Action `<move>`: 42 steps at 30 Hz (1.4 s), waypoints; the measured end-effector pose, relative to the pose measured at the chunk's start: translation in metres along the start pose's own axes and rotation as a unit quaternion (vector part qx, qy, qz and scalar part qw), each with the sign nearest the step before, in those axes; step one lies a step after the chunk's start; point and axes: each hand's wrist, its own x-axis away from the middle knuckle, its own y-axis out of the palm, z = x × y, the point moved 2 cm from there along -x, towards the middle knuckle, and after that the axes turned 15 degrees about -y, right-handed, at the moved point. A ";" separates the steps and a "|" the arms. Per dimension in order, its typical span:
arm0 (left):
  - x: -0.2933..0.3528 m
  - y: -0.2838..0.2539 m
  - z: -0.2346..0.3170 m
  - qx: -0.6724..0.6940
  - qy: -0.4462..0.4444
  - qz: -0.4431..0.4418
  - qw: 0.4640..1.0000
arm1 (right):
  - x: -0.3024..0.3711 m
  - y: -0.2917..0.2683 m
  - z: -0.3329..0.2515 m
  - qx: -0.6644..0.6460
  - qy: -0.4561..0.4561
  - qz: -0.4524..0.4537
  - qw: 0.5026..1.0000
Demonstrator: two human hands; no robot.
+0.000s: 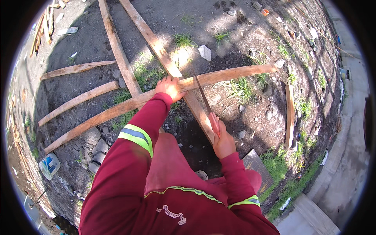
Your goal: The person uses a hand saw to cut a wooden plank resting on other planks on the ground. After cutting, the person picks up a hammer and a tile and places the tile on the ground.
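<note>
A long wooden board (231,75) lies crosswise in front of me, resting over two other planks. My left hand (170,88) grips it near the middle, fingers over its far edge, where it crosses the right-hand plank (150,37). In my right hand (224,141) is a handsaw (202,92), held by its reddish handle. Its thin dark blade stands against the board just right of my left hand. How deep the teeth sit in the wood I cannot tell. The left-hand plank (117,49) passes under the board further left.
Two short wood pieces (78,68) (78,102) lie on the soil at left, and another piece (289,113) at right. A plastic jug (49,166) stands lower left. Stones, grass tufts and a white rock (204,52) dot the ground. Concrete paving (333,168) runs along the right.
</note>
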 end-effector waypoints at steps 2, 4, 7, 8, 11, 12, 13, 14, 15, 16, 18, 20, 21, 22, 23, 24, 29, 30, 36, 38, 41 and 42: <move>-0.002 0.003 -0.001 -0.030 0.001 -0.005 1.000 | 0.050 -0.029 -0.012 0.001 0.011 -0.018 1.000; -0.002 0.005 -0.002 -0.023 -0.002 -0.004 1.000 | 0.061 -0.040 -0.021 -0.005 0.014 -0.026 1.000; -0.002 0.003 -0.001 -0.014 -0.010 -0.015 1.000 | 0.003 -0.013 -0.014 -0.015 0.048 -0.038 0.998; -0.001 0.002 0.000 -0.005 -0.009 -0.012 1.000 | -0.033 0.004 -0.009 -0.014 0.003 -0.008 1.000; 0.000 -0.004 0.001 -0.015 -0.005 -0.015 1.000 | -0.072 0.032 0.005 -0.012 0.016 0.010 1.000; -0.001 -0.004 0.001 -0.017 -0.011 -0.028 0.999 | -0.065 0.030 0.005 -0.012 0.020 0.008 1.000; 0.001 -0.004 0.001 -0.021 -0.001 -0.008 1.000 | -0.045 0.021 0.001 -0.014 -0.012 0.029 0.999; -0.001 -0.003 0.000 -0.027 0.002 0.003 1.000 | -0.019 0.009 -0.002 -0.013 0.026 -0.004 1.000; 0.000 0.000 -0.001 -0.031 0.007 0.011 0.999 | 0.018 -0.011 -0.012 -0.021 0.000 0.006 1.000; -0.001 0.003 -0.002 -0.029 0.005 0.006 1.000 | 0.043 -0.025 -0.018 -0.018 0.022 -0.014 1.000; -0.001 0.007 -0.003 -0.018 0.011 0.019 1.000 | 0.055 -0.039 -0.028 -0.016 0.007 -0.008 1.000; -0.001 0.009 -0.004 -0.024 0.002 -0.003 1.000 | 0.031 -0.035 -0.030 -0.001 0.059 -0.034 0.998; -0.002 0.007 -0.003 -0.020 0.004 0.008 1.000 | 0.003 -0.022 -0.025 0.011 0.101 -0.078 0.992; -0.002 0.006 -0.002 -0.021 0.003 0.003 1.000 | -0.031 -0.008 -0.022 0.007 0.050 -0.029 0.998; -0.002 0.003 -0.001 -0.019 0.005 0.005 1.000 | -0.055 0.001 -0.021 0.001 -0.002 0.015 1.000; -0.002 0.001 -0.001 -0.018 0.004 -0.002 1.000 | -0.065 0.007 -0.019 0.003 0.010 0.012 1.000; -0.005 0.000 0.000 -0.023 0.006 0.005 1.000 | 0.009 -0.025 -0.031 -0.023 0.027 -0.003 0.999; -0.004 0.003 -0.001 -0.032 0.002 -0.015 0.999 | 0.028 -0.035 -0.035 -0.025 0.017 0.002 1.000; -0.001 0.004 -0.001 -0.015 -0.006 0.002 1.000 | -0.044 -0.004 -0.019 -0.005 0.004 -0.006 1.000; 0.000 0.001 0.000 -0.029 -0.005 -0.010 1.000 | -0.069 0.009 -0.014 -0.011 -0.027 0.024 0.999; -0.003 -0.001 0.000 -0.035 -0.011 -0.036 0.999 | -0.043 0.001 -0.017 -0.015 -0.011 0.014 1.000; -0.007 -0.003 0.001 -0.027 -0.004 -0.004 1.000 | -0.018 -0.010 -0.020 -0.016 0.019 0.000 1.000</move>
